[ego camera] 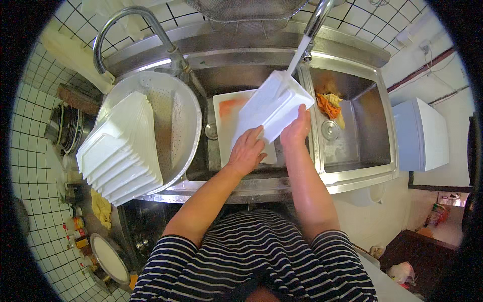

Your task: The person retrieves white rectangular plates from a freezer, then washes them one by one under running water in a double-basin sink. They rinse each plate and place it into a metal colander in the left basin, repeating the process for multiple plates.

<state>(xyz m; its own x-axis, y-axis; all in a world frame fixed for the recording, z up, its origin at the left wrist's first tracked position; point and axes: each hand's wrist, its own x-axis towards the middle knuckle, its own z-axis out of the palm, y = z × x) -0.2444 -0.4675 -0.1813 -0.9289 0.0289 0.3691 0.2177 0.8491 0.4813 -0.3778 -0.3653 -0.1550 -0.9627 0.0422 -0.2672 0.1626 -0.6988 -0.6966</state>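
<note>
A white rectangular tray (pixel 260 102) slants over the middle sink basin, under running water from the right faucet (pixel 317 19). My right hand (pixel 298 126) grips its right edge, the thumb on top. My left hand (pixel 247 149) is at its near left end, fingers on the surface and the thumb lower down. Beneath it, a second white tray (pixel 222 130) lies in the basin, with a reddish-orange patch on it, partly hidden. To the left, a stack of several white trays (pixel 120 151) leans in a large round metal basin (pixel 194 113).
The right sink basin (pixel 356 124) holds an orange and yellow cloth (pixel 330 107) beside its drain. Another curved faucet (pixel 132 11) arches over the round basin. A wire mesh basket (pixel 245 9) sits behind the sink. Bottles (pixel 77 234) and a yellow cloth (pixel 101 209) are at lower left.
</note>
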